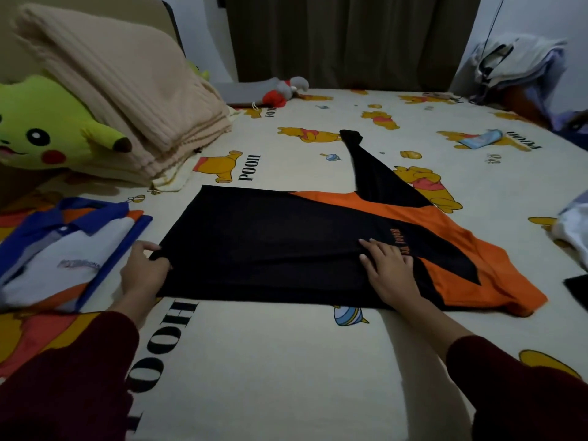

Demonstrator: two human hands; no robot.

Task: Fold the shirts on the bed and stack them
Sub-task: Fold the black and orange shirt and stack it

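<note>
Shirts are the work items; take the black-and-orange shirt (286, 246) as your landmark, lying spread on the cartoon-print bed sheet (270, 361) in the middle of the view. Its body is black, its right end orange, and one black sleeve (375, 173) runs away from you beyond its far edge.

Your left hand (143, 272) is at the landmark's left end. Its thumb and fingers are curled and pinch the near-left corner of the black fabric. Your right hand (388, 268) lies palm down on the landmark's right half, beside the orange lettering. Its fingers are straight and spread, pressing the cloth flat; it grasps nothing.

Left of the landmark, just beside your left hand, lies a folded blue-and-white collared shirt (63, 249). Beyond the landmark's far-left corner sit a folded beige blanket (127, 100) and a yellow plush toy (47, 128). Far beyond the landmark, by the dark curtain (343, 39), lies a grey-and-red plush toy (286, 90). Beyond its right end, well apart, is a heap of clothes (521, 68) at the bed's far corner. To its right, at the frame edge, lies a white garment (572, 230).
</note>
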